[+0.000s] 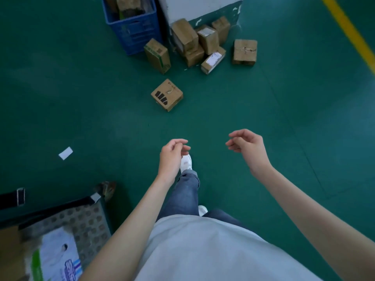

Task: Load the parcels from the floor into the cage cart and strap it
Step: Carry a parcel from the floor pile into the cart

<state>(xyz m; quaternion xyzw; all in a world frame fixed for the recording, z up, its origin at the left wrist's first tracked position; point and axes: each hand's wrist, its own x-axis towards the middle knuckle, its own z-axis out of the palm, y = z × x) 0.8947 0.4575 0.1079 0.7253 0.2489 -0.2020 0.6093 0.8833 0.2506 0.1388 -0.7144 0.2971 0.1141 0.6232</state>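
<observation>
The cart [81,224] is cut off by the bottom-left corner and blurred; the blue crate [132,29] runs off the top edge, its contents indistinct.

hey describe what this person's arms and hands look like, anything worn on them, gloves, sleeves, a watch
Both arms are bare from as far up as the picture shows down to the fingers. The left hand and right hand wear no gloves, and no watch, ring or bracelet shows on either wrist. No sleeve edge is visible; the pale grey top covers only the torso in view.
</observation>
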